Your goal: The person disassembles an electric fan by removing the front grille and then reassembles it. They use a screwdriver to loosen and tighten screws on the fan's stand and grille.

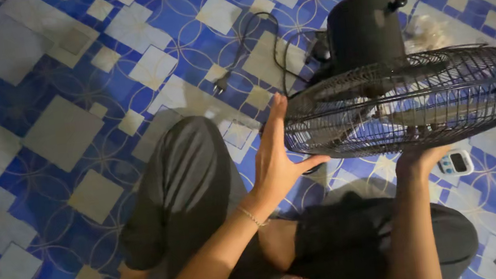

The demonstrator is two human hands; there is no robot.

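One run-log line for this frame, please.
left hand: flat on fan cage rim | right hand: under cage | plug: on floor

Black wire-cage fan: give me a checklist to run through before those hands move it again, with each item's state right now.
1. Left hand braces the rim of the black wire-cage fan: ok, open palm flat against the cage's left edge.
2. Right hand supports the fan from below: ok, though its fingers are mostly hidden behind the cage.
3. Black power plug is out of any socket: ok, it lies loose on the blue patterned tile floor.
4. Black cord is free of the hands: ok, it trails behind the motor housing.
5. Blades at rest: cannot tell.
6. Small white device with a screen clear of the fan: ok, on the floor beside the right wrist.
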